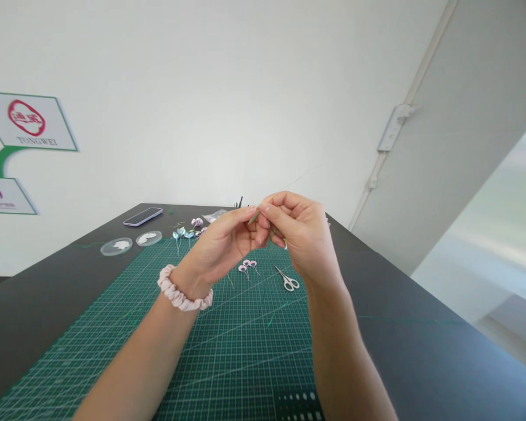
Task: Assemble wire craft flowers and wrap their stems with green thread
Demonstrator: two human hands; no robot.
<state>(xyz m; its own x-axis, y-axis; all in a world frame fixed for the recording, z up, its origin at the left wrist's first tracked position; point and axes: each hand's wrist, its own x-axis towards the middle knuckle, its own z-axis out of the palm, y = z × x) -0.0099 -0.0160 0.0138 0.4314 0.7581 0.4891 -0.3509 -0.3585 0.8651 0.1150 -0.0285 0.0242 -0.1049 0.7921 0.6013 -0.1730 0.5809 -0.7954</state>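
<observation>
Above the cutting mat, my left hand and my right hand meet at the fingertips, both closed in a pinch. Between them shows a small green leaf-shaped piece, its upper end hidden by the thumbs. A very thin pale strand runs up and right from above my right hand; where it starts is hidden. Below the hands, several small lilac flowers on wire stems lie on the mat, with white-handled scissors to their right.
The green cutting mat covers much of the dark table. Blue wired flowers, two shallow dishes with white pieces and a phone lie at back left. A dark template with holes is at the front edge.
</observation>
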